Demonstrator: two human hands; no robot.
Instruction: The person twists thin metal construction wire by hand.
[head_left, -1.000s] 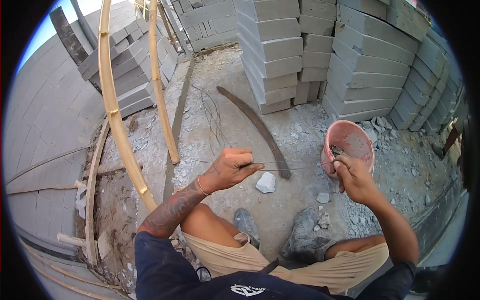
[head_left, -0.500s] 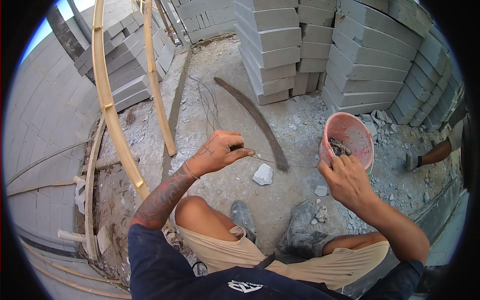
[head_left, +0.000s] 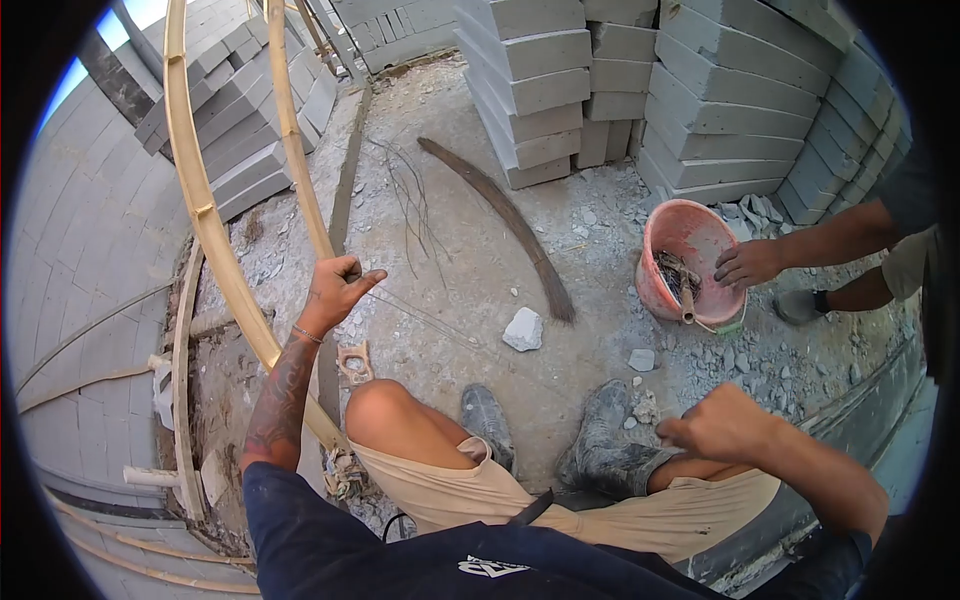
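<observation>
My left hand [head_left: 340, 290] is closed in a pinch, thumb pointing right, in front of the lower end of a bamboo strip [head_left: 290, 130]. From its fingers a thin wire [head_left: 430, 322] stretches down and right, fading against the concrete but in line with my right hand [head_left: 720, 428]. That hand is a fist above my right knee; its fingertips are mostly hidden. More thin wires [head_left: 412, 205] lie loose on the floor. Beside them is a long, dark, curved bundle of wire [head_left: 505, 220]. A white chunk of block [head_left: 523, 329] sits below the bundle.
A pink bucket [head_left: 655, 285] holds a wooden-handled tool and small dark bits; a co-worker's hand [head_left: 750, 262] reaches over its rim. Stacked grey blocks [head_left: 535, 90] stand behind. Rubble [head_left: 780, 350] covers the right floor. A wooden handle-like piece [head_left: 353, 363] lies by my left knee.
My hands have spread apart: the left moved left, the right moved down, away from the bucket. The wire now slants between them. A co-worker's arm has come in at the bucket.
</observation>
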